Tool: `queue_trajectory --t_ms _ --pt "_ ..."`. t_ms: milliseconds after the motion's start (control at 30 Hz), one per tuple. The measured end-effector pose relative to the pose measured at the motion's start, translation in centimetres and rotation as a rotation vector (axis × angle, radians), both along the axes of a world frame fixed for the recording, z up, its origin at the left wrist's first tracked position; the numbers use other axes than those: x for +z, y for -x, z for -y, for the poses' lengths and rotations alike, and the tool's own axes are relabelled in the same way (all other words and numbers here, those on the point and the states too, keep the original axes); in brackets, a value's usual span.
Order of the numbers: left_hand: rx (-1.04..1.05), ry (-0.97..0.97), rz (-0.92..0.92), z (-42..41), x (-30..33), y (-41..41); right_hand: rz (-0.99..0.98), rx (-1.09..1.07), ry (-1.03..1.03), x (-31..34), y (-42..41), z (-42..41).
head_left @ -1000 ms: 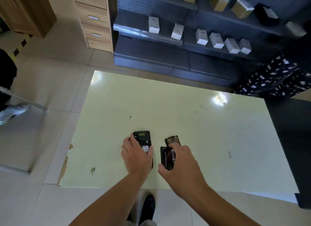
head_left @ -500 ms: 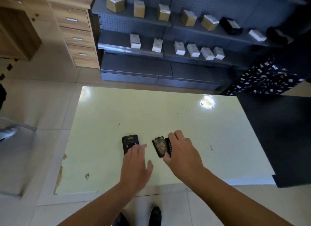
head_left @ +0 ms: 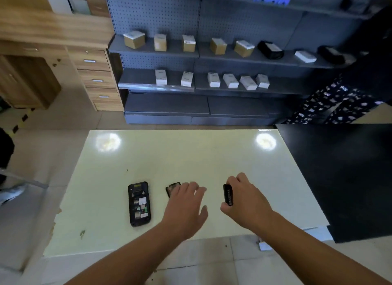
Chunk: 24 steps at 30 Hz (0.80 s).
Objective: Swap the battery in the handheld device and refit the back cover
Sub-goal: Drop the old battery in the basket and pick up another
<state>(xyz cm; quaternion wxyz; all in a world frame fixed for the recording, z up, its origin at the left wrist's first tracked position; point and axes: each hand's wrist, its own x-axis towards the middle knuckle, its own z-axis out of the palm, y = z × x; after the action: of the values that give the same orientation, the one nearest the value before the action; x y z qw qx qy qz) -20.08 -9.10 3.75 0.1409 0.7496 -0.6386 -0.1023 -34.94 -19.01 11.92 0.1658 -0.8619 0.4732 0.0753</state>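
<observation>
The black handheld device (head_left: 139, 203) lies face down on the pale green table (head_left: 191, 157), its back off and the inner labels and contacts showing. To its right lies the black back cover (head_left: 172, 188), mostly hidden under the fingers of my left hand (head_left: 186, 208), which hovers over it with fingers spread. My right hand (head_left: 246, 197) is farther right, closed around a black battery (head_left: 228, 194) held on edge above the table.
A black table (head_left: 343, 178) adjoins the right side. Grey pegboard shelving (head_left: 212, 85) with small boxes stands behind, wooden drawers (head_left: 97, 81) at the back left. The table's near-left edge is chipped (head_left: 57, 214).
My left hand left the device and moved right over the back cover. My right hand carried the battery away to the right. The camera tilted up.
</observation>
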Motion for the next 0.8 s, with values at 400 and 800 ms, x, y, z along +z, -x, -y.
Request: queue_trajectory --t_ms 400,800 --pt "0.021 0.023 0.133 15.6 5.0 21.4 0.076 0.0 0.101 3.7 21.5 12.7" --pt "-0.135 0.03 0.107 30.9 5.1 40.6 0.063 -0.232 0.09 2.3 41.1 25.0"
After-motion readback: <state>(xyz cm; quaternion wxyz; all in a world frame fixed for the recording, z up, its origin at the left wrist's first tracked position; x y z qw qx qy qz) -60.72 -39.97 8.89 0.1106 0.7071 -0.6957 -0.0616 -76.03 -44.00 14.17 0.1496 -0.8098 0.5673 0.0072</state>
